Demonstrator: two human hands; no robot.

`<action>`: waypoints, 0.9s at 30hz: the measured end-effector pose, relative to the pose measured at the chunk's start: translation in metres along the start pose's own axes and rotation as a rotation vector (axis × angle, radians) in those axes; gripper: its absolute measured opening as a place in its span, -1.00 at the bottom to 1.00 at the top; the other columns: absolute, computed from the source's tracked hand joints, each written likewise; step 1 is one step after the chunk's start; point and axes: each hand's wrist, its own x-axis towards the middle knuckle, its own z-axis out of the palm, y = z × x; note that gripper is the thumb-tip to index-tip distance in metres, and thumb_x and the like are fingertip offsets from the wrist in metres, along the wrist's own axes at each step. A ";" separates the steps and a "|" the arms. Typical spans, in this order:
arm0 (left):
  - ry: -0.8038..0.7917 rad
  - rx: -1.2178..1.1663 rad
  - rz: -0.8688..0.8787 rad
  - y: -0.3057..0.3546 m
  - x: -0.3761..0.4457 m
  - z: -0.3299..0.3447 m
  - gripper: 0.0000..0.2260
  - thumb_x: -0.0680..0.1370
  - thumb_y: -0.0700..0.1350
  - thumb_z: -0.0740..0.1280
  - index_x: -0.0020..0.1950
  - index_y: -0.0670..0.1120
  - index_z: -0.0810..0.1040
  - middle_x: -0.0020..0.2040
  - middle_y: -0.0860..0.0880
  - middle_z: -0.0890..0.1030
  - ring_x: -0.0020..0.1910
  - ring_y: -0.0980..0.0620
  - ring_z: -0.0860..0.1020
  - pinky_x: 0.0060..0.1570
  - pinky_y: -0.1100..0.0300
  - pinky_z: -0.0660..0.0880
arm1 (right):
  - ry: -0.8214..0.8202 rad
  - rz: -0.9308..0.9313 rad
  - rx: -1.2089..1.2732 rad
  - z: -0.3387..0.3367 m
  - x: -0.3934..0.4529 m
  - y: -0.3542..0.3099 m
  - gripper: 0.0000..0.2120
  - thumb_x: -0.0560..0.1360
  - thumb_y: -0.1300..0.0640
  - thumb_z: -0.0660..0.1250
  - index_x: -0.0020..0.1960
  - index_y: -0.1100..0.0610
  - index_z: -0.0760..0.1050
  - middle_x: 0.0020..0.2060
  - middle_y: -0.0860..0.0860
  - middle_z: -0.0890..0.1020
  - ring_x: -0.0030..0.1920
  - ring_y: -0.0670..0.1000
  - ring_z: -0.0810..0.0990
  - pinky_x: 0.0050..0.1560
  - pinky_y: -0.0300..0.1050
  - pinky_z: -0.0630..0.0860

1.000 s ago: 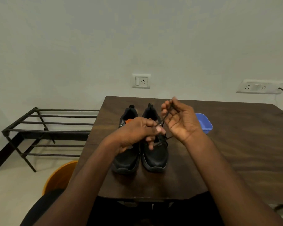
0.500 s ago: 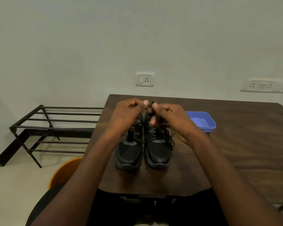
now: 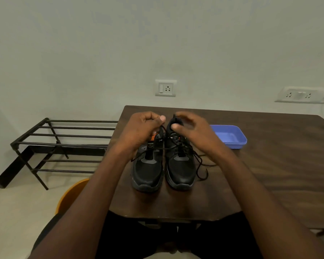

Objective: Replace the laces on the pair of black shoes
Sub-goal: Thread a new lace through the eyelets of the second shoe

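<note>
Two black shoes stand side by side, toes toward me, on the dark wooden table (image 3: 269,174): the left shoe (image 3: 148,174) and the right shoe (image 3: 181,171). A black lace (image 3: 176,147) crosses both shoes, and its loose end curls on the table to the right of the right shoe. My left hand (image 3: 142,129) hovers above the left shoe's heel and pinches the lace between thumb and fingers. Blurred, my right hand (image 3: 193,131) hangs over the right shoe's collar with fingers loosely spread and no lace seen in it.
A shallow blue tray (image 3: 232,137) lies on the table just right of the shoes. A black metal shoe rack (image 3: 64,143) stands on the floor to the left, against the wall. An orange stool (image 3: 71,195) sits below the table's left corner.
Both hands pinched the lace together above the shoes; now they have drawn apart. The left still holds the lace, and the right has opened its fingers.
</note>
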 end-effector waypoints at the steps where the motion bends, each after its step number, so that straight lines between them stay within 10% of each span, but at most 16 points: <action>1: -0.018 -0.032 0.001 0.001 0.000 0.002 -0.76 0.66 -0.07 0.36 0.07 -0.26 0.61 -0.41 -0.03 0.44 -0.57 0.17 0.29 -0.56 0.36 0.23 | -0.119 -0.008 0.128 0.008 -0.001 -0.005 -0.68 0.57 0.09 0.47 0.31 0.08 0.60 0.13 -0.02 0.71 0.11 -0.16 0.66 0.20 -0.19 0.58; 5: -0.030 -0.050 -0.023 0.001 0.000 -0.007 -0.79 0.67 -0.06 0.35 0.14 -0.20 0.58 -0.36 -0.04 0.49 -0.56 0.15 0.30 -0.56 0.34 0.23 | 0.073 0.109 0.309 0.012 0.002 -0.007 -0.89 0.61 0.18 0.41 -0.02 0.19 0.70 -0.26 0.13 0.70 -0.25 -0.04 0.65 -0.12 -0.17 0.62; 9: -0.021 0.156 -0.052 -0.007 0.005 -0.025 -0.85 0.65 -0.04 0.38 0.00 -0.11 0.63 -0.35 -0.03 0.52 -0.55 0.16 0.31 -0.52 0.29 0.23 | 0.560 0.269 0.000 -0.021 0.015 0.029 -0.87 0.58 0.10 0.40 -0.05 0.11 0.71 -0.25 -0.04 0.72 -0.14 0.00 0.71 0.02 0.02 0.67; 14: -0.026 0.111 -0.060 -0.009 0.005 -0.015 -0.84 0.62 -0.07 0.43 0.02 -0.17 0.62 -0.36 -0.08 0.52 -0.57 0.16 0.31 -0.57 0.32 0.21 | 0.144 0.025 -0.331 -0.021 0.010 0.024 -0.41 0.53 0.06 0.49 0.52 0.05 0.40 0.44 0.00 0.48 0.43 0.01 0.45 0.33 -0.14 0.37; 18: -0.080 0.063 -0.060 -0.010 0.004 -0.005 -0.81 0.61 -0.05 0.44 0.05 -0.18 0.59 -0.38 -0.07 0.52 -0.58 0.16 0.31 -0.58 0.34 0.21 | -0.201 -0.115 -0.049 0.017 0.004 0.007 -0.65 0.55 0.09 0.50 0.32 0.03 0.62 0.17 -0.06 0.71 0.21 -0.08 0.66 0.24 -0.17 0.55; 22: -0.075 0.070 -0.095 -0.010 0.003 -0.011 -0.84 0.64 -0.04 0.40 0.05 -0.14 0.60 -0.37 -0.04 0.53 -0.52 0.13 0.33 -0.54 0.32 0.22 | 0.078 0.034 0.000 0.023 0.013 0.011 -0.90 0.58 0.11 0.45 -0.08 0.07 0.72 -0.31 0.00 0.73 -0.34 -0.17 0.65 -0.24 -0.23 0.52; 27: -0.007 0.133 -0.124 -0.018 0.008 -0.022 -0.81 0.63 -0.13 0.41 0.06 -0.27 0.64 -0.35 -0.08 0.57 -0.51 0.10 0.31 -0.55 0.32 0.22 | 0.192 0.236 -0.548 -0.001 0.013 0.030 -0.90 0.57 0.07 0.42 0.03 0.01 0.70 -0.09 0.01 0.74 -0.09 0.03 0.67 -0.14 -0.08 0.54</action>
